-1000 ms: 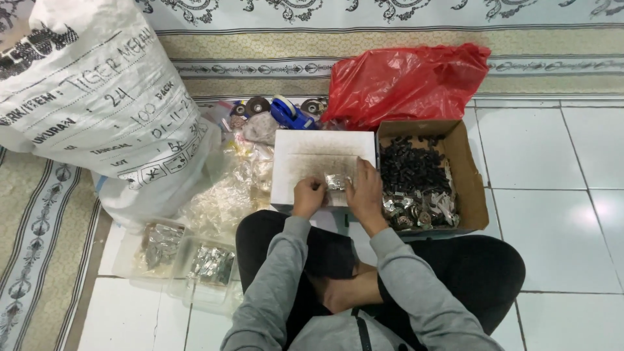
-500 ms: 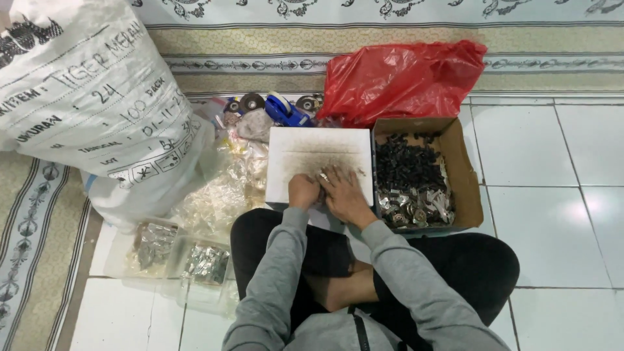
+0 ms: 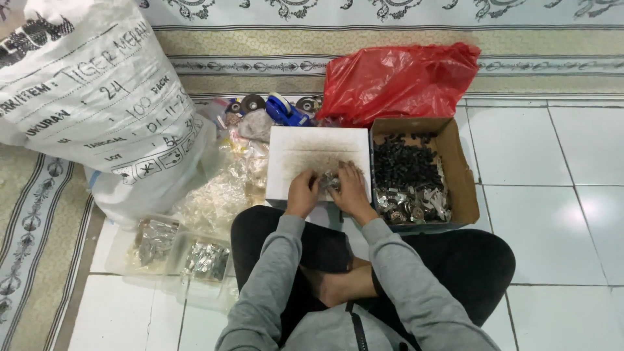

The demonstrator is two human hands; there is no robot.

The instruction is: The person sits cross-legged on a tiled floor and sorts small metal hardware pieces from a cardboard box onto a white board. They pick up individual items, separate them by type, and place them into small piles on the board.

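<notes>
Head view, sole camera. Person seated cross-legged on a tiled floor, both hands working over a white box lid (image 3: 318, 146) set just ahead of the knees. Left hand (image 3: 303, 193) rests at the lid's near edge, fingers curled downward; whether they grip anything cannot be told. Right hand (image 3: 351, 187) lies just beside it, fingers bent and pressed together around a small cluster of shiny metal parts (image 3: 330, 180), which sits on the lid between the two hands.

Cardboard box (image 3: 455, 162) stands touching the lid's right side, holding black pieces at the far end and silvery pieces at the near end. Red plastic bag (image 3: 403, 78) sits behind it. Large white sack (image 3: 91, 97) leans at far left, with loose clear packets (image 3: 224, 188) beside it and two clear trays of metal parts (image 3: 175, 250) near the left knee.

Risks noted, as judgement: the parts are small and the lid has no visible raised rim, so a slip of the fingers could scatter pieces onto the tiles. Black and silvery stock share one box undivided; mixing appears likely.
</notes>
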